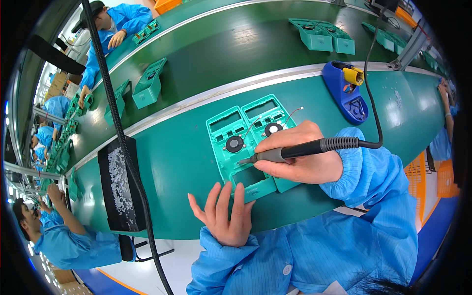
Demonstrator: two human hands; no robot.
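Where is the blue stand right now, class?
In the head view, the blue stand sits upper right on the green bench, beyond the right hand, beside the metal rail.

We've got a bright, evenly lit scene overall. Pale glare patches sit on the right part of the green bench (167, 191), and a softer sheen shows on the darker green belt (221, 61). We see small blown-out white light spots along the left rim. Shadows read soft. Strong fisheye: the metal rail (280, 74) bows, figures at the left and right edges look squeezed and bent, black vignette fills the corners. We find the right hand (297, 155) and left hand (228, 216) reasonably crisp; far-left background is small, cluttered, mushy in detail, and we can't resolve it well.
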